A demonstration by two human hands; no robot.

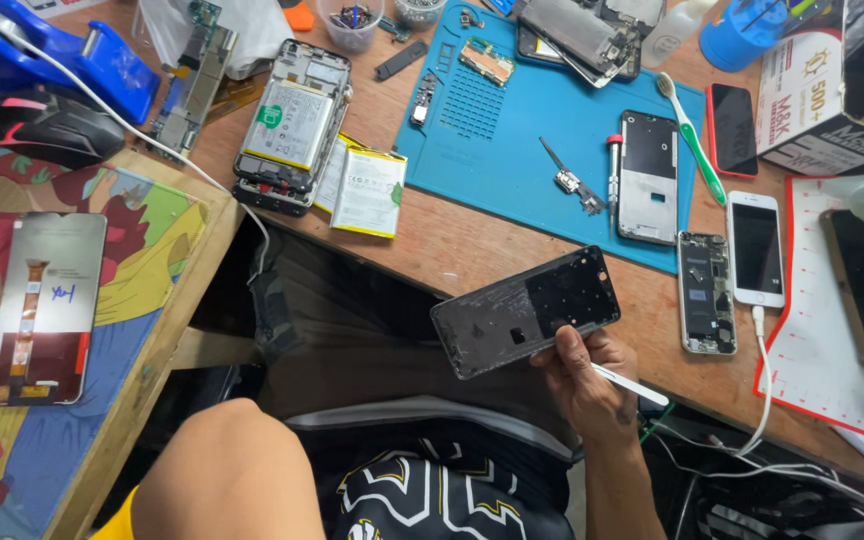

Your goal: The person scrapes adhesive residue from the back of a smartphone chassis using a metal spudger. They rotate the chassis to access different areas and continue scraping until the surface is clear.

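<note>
R hand (582,385) gripping dark scratched flat phone frame (525,311) & thin white stick tool (630,384), near worktop (472,250) edge.
L hand out of view, grip unknown; one-corner hold over lap is risking a drop.

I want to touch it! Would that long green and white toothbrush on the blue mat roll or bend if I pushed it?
The toothbrush would probably slide or spin, not roll: its bristled head looks wider than its thin handle. It likely weighs little, being slim plastic. Lying flat on the blue mat, it can't tip, though the handle may flex slightly.
</note>
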